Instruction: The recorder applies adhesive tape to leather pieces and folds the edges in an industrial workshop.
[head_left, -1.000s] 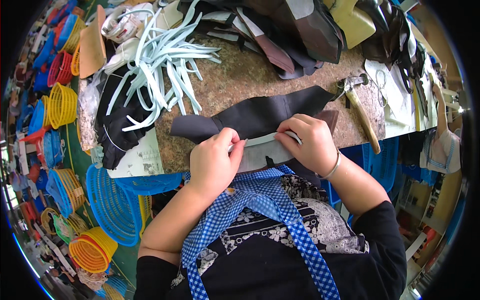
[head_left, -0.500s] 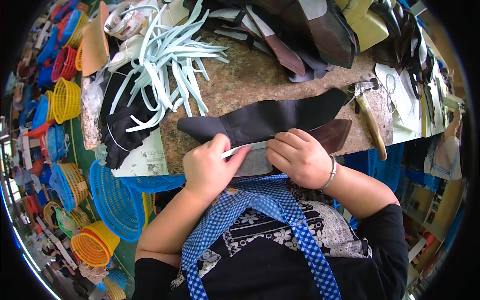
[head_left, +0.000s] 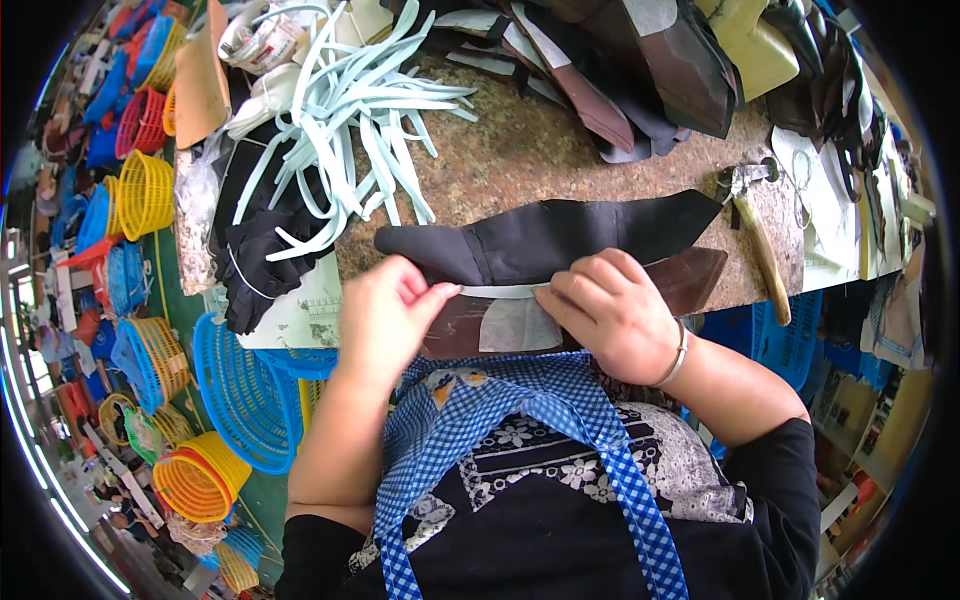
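Observation:
A black shaped piece (head_left: 570,240) lies along the near side of the worktop, over a brown leather piece (head_left: 690,283) with a grey patch (head_left: 520,326). A narrow white strip (head_left: 500,291) runs along the black piece's near edge. My left hand (head_left: 383,312) pinches the strip's left end between thumb and fingers. Farther right, my right hand (head_left: 615,315) is closed over the strip, its curled fingers and thumb against the work. The strip's right part is hidden under that hand.
Pale blue strips (head_left: 350,130) lie in a loose heap at the far left, beside a tied black bundle (head_left: 255,270). A hammer (head_left: 760,240) rests at the right. Stacked leather pieces (head_left: 640,70) occupy the back. Blue baskets (head_left: 245,400) stand below the worktop's left edge.
My left hand has moved left, away from my right hand, so more strip and grey patch show between them. My right hand stays at the strip. The whole view has shifted slightly.

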